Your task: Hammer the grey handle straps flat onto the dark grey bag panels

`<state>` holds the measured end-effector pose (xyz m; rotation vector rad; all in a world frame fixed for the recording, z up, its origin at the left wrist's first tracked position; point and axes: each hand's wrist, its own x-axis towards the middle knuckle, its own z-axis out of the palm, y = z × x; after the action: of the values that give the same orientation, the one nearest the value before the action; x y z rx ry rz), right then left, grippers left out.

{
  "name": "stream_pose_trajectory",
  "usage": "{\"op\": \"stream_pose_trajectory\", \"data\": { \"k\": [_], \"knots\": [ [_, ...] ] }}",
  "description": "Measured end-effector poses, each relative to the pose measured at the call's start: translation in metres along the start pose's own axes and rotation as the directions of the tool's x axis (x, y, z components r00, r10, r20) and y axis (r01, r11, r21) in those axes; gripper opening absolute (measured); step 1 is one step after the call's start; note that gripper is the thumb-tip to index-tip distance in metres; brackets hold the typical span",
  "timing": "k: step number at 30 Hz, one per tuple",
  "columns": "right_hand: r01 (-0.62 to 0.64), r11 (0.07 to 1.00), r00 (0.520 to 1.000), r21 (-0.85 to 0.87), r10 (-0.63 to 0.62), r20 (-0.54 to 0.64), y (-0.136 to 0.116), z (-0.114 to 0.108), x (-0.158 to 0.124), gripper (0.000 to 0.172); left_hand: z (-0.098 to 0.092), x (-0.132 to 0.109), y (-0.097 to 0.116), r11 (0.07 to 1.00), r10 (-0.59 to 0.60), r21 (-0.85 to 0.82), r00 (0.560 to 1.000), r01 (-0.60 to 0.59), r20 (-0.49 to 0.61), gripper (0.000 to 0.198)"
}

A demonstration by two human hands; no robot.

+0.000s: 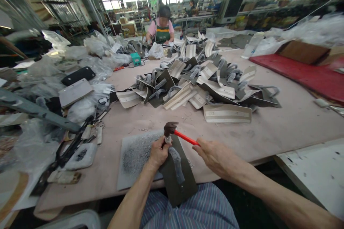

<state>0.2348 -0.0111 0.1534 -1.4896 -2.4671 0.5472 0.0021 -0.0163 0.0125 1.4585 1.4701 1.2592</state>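
Note:
My right hand (pixel 214 155) is closed round the red handle of a hammer (pixel 185 137), whose dark head is at the top of a short metal punch (pixel 167 139). My left hand (pixel 159 151) pinches that punch upright. Beneath it lies a dark green-grey panel (pixel 185 171) with a plastic-wrapped strap (pixel 176 162) along its middle. The panel's far end rests on a pale, pitted board (pixel 137 155), and its near end hangs over the table edge above my lap. Whether the punch tip touches the panel is hidden by my fingers.
A heap of similar panels (pixel 185 86) covers the middle of the table (pixel 263 128). Plastic bags (pixel 94 64), loose tools and a grey metal bar (pixel 40 109) crowd the left. A red board (pixel 298 73) lies at right. A co-worker (pixel 162 28) sits across the table.

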Motion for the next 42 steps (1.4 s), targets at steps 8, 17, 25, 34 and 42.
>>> {"op": "stream_pose_trajectory", "data": {
  "k": [8,17,25,34,42],
  "knots": [
    [0.046,0.971,0.913,0.235,0.055,-0.404,-0.010,-0.004,-0.008,0.033,0.001,0.000,-0.001,0.999,-0.038,-0.039,0.999,0.038,-0.009,0.016],
    [-0.236,0.972,0.954,0.017,0.228,0.193,0.058,0.042,-0.020,0.033,0.000,0.000,-0.001,0.999,-0.028,-0.036,1.000,0.028,-0.002,0.018],
    [-0.146,0.983,0.979,-0.108,0.129,-0.156,0.058,0.094,-0.020,0.040,0.000,0.000,-0.005,1.000,-0.016,-0.025,0.999,0.015,-0.036,0.015],
    [0.286,0.950,0.949,0.124,-0.299,0.102,-0.017,0.127,-0.004,0.044,0.004,0.011,0.004,0.923,-0.276,-0.335,0.933,0.189,-0.233,0.028],
    [0.031,0.766,0.872,0.642,0.293,-0.392,0.005,0.086,0.035,0.028,-0.045,-0.013,0.008,0.972,-0.220,-0.178,0.869,0.156,-0.443,0.032]
  ]
}}
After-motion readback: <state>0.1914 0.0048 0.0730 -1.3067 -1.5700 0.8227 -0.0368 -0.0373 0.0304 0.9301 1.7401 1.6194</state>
